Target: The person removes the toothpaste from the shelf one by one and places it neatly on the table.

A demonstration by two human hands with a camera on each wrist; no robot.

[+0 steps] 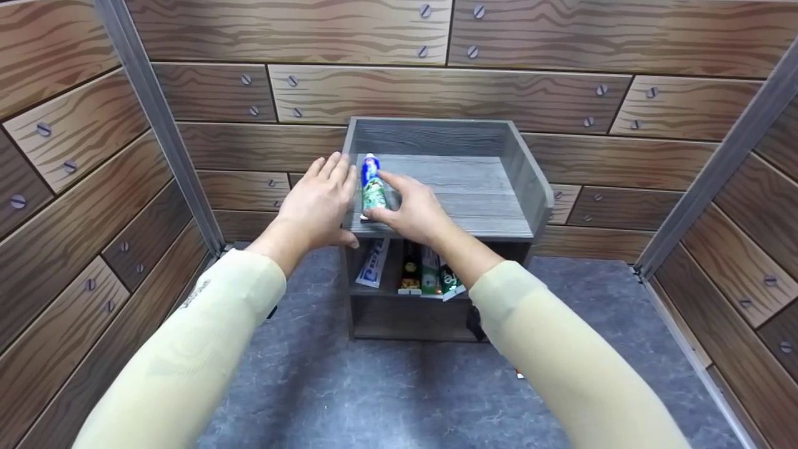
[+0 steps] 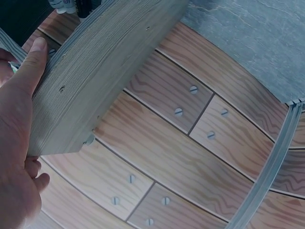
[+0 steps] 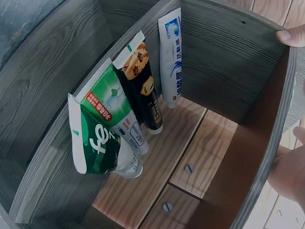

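Note:
A blue-and-green toothpaste tube [image 1: 372, 178] lies lengthwise on the grey wooden cabinet's top [image 1: 474, 187], close to its left side wall. My right hand [image 1: 418, 209] holds this tube from the right, its thumb across the near end and a finger at its side. On the left, my left hand [image 1: 321, 199] rests along the wall with straight fingers, its thumb near the front edge. In the left wrist view that thumb [image 2: 35, 57] lies against the side panel [image 2: 95, 81]. Only part of the right hand [image 3: 288, 169] shows in the right wrist view.
Under the top, a shelf holds a white-and-blue tube [image 3: 170, 57], a black tube [image 3: 143, 86], a green-and-white tube [image 3: 114, 102] and a dark green tube [image 3: 97, 143]. A lower compartment [image 1: 405, 318] sits below. Wood-patterned walls [image 1: 374, 93] enclose the cabinet behind and at both sides.

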